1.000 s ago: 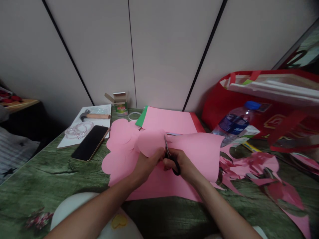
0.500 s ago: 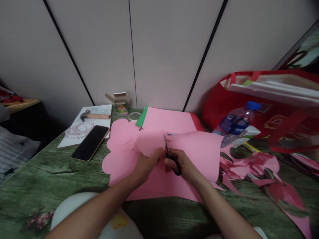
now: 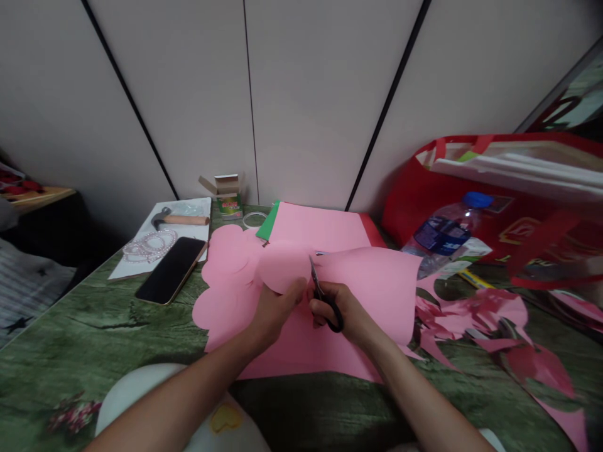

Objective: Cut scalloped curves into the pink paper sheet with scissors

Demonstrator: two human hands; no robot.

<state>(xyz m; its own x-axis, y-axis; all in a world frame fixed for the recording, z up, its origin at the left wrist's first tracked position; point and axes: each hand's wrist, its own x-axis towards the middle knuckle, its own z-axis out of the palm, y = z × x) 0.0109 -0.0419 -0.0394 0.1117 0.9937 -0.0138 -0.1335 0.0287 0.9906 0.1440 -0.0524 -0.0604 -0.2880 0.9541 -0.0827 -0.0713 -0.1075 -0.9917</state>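
My left hand (image 3: 281,304) pinches a rounded piece of pink paper (image 3: 284,267) between thumb and fingers. Close beside it, my right hand (image 3: 335,302) is closed around the black handles of a pair of scissors (image 3: 334,314). The blades point up and away from me, at the right edge of the rounded piece. To the right of the blades a wider, curling pink sheet (image 3: 372,282) stretches out. Several rounded pink cutouts (image 3: 226,251) lie at the left, on top of more pink paper. Whether the blades are fully closed is hard to see.
A phone (image 3: 172,271), a hammer (image 3: 183,220) and a beaded string (image 3: 151,246) lie at the left. Behind stand a small open box (image 3: 229,198) and a tape roll (image 3: 255,220). At right are pink scraps (image 3: 480,314), a bottle (image 3: 443,232) and a red bag (image 3: 405,194).
My left thumb and fingers have shifted slightly left and up, a little away from the scissors, and the rounded paper has tilted slightly. My right hand stays in nearly the same place.
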